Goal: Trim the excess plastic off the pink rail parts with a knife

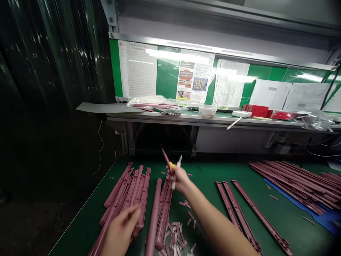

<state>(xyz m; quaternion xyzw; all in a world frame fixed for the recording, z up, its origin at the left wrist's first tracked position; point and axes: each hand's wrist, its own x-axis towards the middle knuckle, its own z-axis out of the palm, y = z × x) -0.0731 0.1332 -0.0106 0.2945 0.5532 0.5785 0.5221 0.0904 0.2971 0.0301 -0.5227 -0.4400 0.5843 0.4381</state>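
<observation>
Dusty-pink plastic strips [262,217] on a green bench mat [202,185]

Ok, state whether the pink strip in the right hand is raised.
Raised: the right hand holds the pink strip tilted up, above the green mat.

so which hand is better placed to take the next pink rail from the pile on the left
Left, probably. The left hand is already right at the pink plastic rails. The right hand is farther off and occupied with a yellow-and-white tool and a thin pink piece.

Bare left hand [121,231], bare right hand [179,179], seemingly sleeveless
</observation>
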